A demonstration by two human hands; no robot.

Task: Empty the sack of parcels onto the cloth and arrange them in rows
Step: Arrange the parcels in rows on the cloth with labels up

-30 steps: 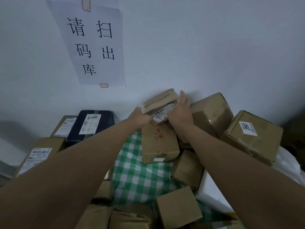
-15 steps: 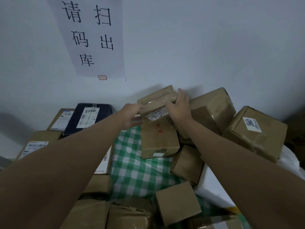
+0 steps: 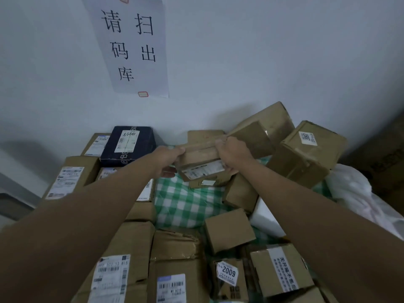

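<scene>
A flat brown cardboard parcel (image 3: 202, 158) with a white label on its near face is lifted above the green-and-white checked cloth (image 3: 185, 206). My left hand (image 3: 168, 158) grips its left end and my right hand (image 3: 232, 150) grips its right end, fingers curled over the top edge. Under it lies another brown parcel (image 3: 205, 183). Labelled boxes stand packed along the left, among them a dark blue box (image 3: 129, 145). More brown parcels lie jumbled at the right, one large box (image 3: 306, 152) tilted. The white sack (image 3: 358, 193) lies crumpled at the far right.
A white wall (image 3: 262, 62) with a paper sign (image 3: 131, 44) rises right behind the parcels. A white foam box (image 3: 265, 217) sits by the sack. Several labelled boxes (image 3: 175, 267) fill the near edge. A dark carton (image 3: 387, 158) stands at far right.
Both hands closed on the flat parcel and lifted it off the pile, drawing it toward me. The view tipped downward, bringing the near boxes into sight.
</scene>
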